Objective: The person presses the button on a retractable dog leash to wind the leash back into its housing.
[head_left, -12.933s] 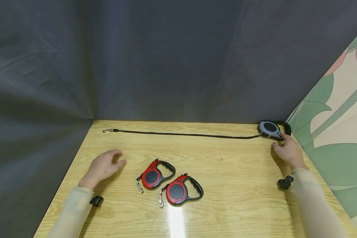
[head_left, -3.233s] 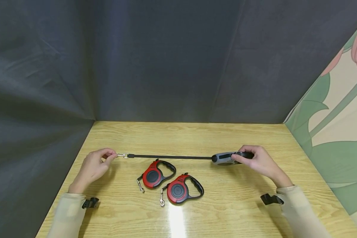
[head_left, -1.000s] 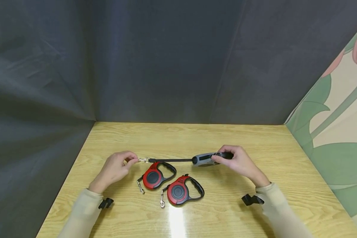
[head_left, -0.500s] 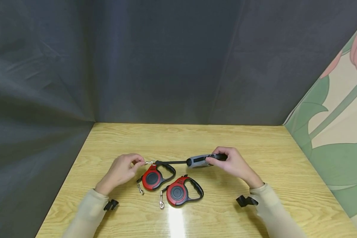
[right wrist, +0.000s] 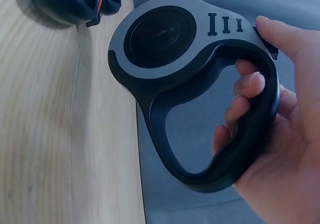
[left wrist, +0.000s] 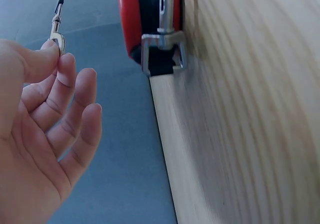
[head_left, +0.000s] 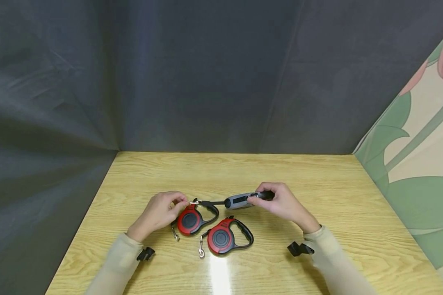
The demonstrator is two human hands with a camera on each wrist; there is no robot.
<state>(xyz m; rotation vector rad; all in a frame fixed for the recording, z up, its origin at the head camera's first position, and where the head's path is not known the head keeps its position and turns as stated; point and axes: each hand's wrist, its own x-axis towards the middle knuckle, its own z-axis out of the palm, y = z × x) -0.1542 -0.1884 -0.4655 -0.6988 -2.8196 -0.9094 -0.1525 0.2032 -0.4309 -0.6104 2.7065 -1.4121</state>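
Observation:
My right hand (head_left: 283,203) grips the black handle of a grey and black retractable dog leash (head_left: 237,201), held above the table. In the right wrist view several fingers curl through the handle loop (right wrist: 240,154), and the thumb rests at the dark button (right wrist: 266,44). A short stretch of black strap (head_left: 215,203) runs from the casing to a metal snap hook (head_left: 197,202). My left hand (head_left: 161,212) pinches that snap hook (left wrist: 58,38) between thumb and index finger, other fingers loosely spread. Below the hook lies one red and black retractable leash (head_left: 189,221), partly behind the left fingertips.
A second red and black retractable leash (head_left: 220,237) lies nearer on the wooden table (head_left: 299,168), its metal clip (head_left: 201,250) pointing toward the front edge. A dark curtain (head_left: 206,82) hangs along the back and left. Flower-patterned fabric (head_left: 421,164) covers the right side.
Earlier the grey leash lay extended at the back; both hands then lifted its ends. They have since drawn together and the strap between them has shortened. The red leashes have stayed put.

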